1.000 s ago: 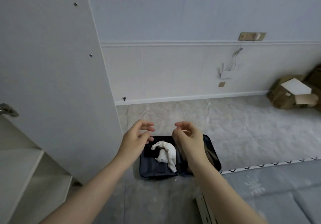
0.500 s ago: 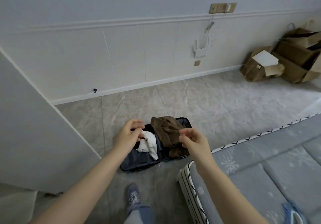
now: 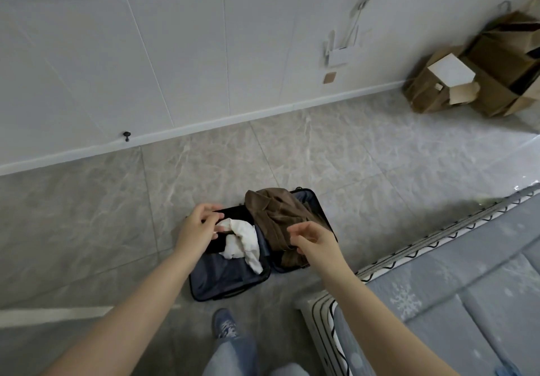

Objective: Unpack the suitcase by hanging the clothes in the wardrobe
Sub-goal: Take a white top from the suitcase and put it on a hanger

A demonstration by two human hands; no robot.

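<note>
Head view is now showing the suitcase [image 3: 230, 276] nearer; both the left hand [image 3: 198, 226] and the right hand [image 3: 315, 241] are hovering loosely spread, holding nothing.

1. Only one view was provided, taken from a wide-angle camera worn on the head.
2. The scene was looked down on steeply and forward, across both forearms toward the tiled floor [image 3: 336, 153] and the white wall [image 3: 204, 54].
3. The left hand [image 3: 198, 226] and right hand [image 3: 314, 242] were framed near the centre, close to the lens, with the open suitcase [image 3: 222, 276] seen just beyond them.
</note>
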